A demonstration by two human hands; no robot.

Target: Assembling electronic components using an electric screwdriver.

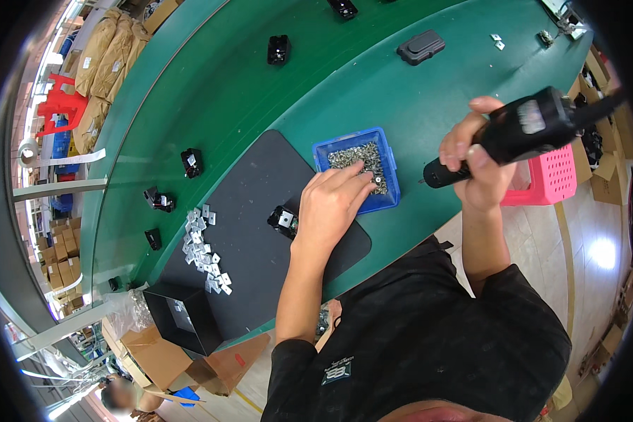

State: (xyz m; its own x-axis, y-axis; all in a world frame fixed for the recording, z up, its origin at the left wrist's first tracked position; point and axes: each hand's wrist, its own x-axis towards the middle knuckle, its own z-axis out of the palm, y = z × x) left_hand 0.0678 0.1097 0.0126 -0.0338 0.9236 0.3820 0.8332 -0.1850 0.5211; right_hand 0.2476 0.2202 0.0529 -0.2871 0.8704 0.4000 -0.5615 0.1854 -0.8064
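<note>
My left hand (334,204) reaches over a blue plastic bin (392,199) full of small metal screws (355,155). Its fingers are bent close together, and a small silver screw (378,180) shows at their tips. Raised at the right, my right hand (477,158) is wrapped round a black electric screwdriver (517,130), whose tip points left towards the bin. Beside my left wrist, partly covered by it, a small black housing (283,219) with a silver plate inside lies on the dark grey mat (257,184).
Loose silver plates (202,253) are scattered on the mat's left part. A black open box (183,320) stands near the table's edge. Several black housings (191,162) lie along the green belt (225,91). A black cover (420,47) rests farther back; a pink stool (552,176) stands at the right.
</note>
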